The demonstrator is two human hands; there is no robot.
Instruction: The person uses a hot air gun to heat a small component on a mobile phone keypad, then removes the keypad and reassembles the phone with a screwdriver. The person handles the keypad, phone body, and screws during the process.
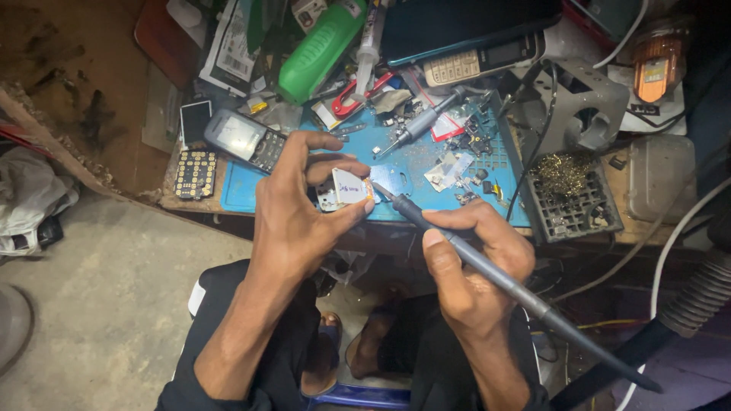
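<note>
A small white phone circuit board [344, 189] sits pinched in the left hand [304, 209] above the blue work mat [236, 190]; the right hand [472, 259] grips a grey pen-shaped soldering iron [487, 270], tip touching the board; a grey keypad phone [245, 140] lies nearby.

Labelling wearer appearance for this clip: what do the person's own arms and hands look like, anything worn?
Both forearms are bare up to the frame edge, with no sleeves in view. The left hand and right hand wear no gloves, and no rings, watch or bracelet show. Nails are short. Dark clothing covers the lap below.
</note>
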